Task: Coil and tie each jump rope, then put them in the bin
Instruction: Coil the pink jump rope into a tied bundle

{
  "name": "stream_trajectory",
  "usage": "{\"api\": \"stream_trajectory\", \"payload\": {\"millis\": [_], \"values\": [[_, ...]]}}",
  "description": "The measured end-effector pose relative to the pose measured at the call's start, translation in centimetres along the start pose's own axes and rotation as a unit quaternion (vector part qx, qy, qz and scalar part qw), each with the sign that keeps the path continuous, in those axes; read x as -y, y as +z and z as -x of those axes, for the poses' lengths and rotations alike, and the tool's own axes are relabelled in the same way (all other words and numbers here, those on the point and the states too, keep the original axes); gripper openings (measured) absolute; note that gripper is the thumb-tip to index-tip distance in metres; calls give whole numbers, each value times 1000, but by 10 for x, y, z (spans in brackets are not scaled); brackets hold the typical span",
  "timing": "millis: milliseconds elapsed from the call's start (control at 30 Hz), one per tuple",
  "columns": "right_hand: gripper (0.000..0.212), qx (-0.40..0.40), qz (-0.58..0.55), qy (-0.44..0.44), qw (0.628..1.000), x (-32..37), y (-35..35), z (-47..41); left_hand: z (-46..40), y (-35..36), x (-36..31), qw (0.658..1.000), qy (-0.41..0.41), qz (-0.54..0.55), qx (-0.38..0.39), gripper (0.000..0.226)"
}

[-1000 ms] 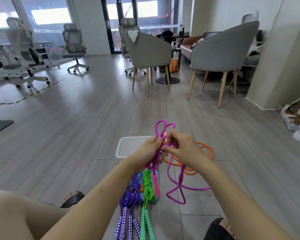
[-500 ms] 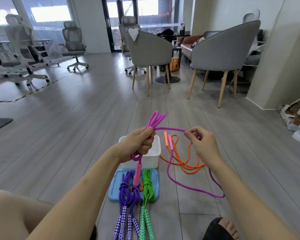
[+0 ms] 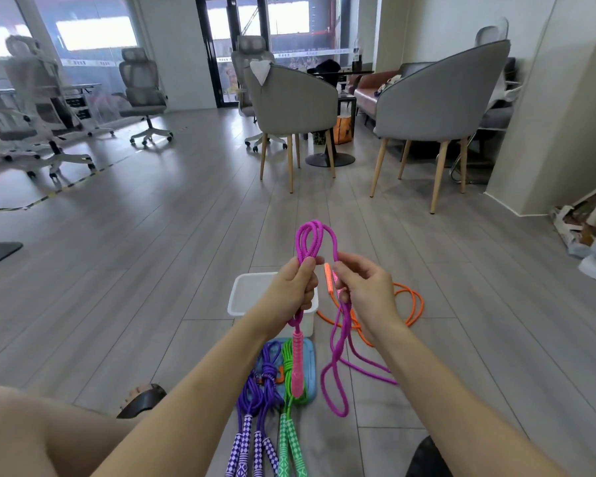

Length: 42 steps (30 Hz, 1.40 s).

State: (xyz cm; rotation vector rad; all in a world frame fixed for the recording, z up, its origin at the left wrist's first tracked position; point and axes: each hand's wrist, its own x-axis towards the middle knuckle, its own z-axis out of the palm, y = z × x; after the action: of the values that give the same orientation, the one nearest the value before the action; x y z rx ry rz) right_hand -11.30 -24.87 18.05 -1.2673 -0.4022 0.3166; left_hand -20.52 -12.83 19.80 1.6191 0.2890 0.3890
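My left hand [image 3: 295, 287] grips several loops of the magenta jump rope [image 3: 308, 237] that stand up above the fist, and a pink handle [image 3: 297, 361] hangs below it. My right hand [image 3: 365, 290] pinches a strand of the same rope, whose slack falls in a long loop to the floor. The white bin [image 3: 252, 292] stands on the floor just behind my hands. An orange jump rope [image 3: 412, 304] lies loose to the right of the bin. On a blue lid [image 3: 311, 366] in front lie a tied purple rope [image 3: 267, 373] and a tied green rope [image 3: 287, 364].
Two grey armchairs [image 3: 289, 98] on wooden legs stand further back by a small round table. Office chairs [image 3: 141, 94] stand at the far left. Cardboard scraps [image 3: 578, 222] lie by the right wall. My bent knee fills the lower left corner.
My right hand has come back in from the right to my left hand, bringing another length of magenta rope. The loops above my left fist are larger.
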Motion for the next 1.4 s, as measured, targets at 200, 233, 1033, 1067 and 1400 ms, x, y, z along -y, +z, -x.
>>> {"api": "stream_trajectory", "payload": {"millis": [200,233,1033,1067,1400], "values": [[7,43,0,2,999,1,12,14,2,10,7,998,15,15,-51,33],[10,52,5,0,999,-1,13,14,3,12,6,998,16,23,-56,31],[12,255,372,-76,889,-7,-40,-9,-15,-42,-26,988,-31,123,-85,34],[13,251,377,-94,887,-5,-39,-9,-13,-41,-24,992,-29,99,-66,35],[17,239,422,-218,847,14,-24,-7,4,-19,-16,997,-37,-43,60,38]]}}
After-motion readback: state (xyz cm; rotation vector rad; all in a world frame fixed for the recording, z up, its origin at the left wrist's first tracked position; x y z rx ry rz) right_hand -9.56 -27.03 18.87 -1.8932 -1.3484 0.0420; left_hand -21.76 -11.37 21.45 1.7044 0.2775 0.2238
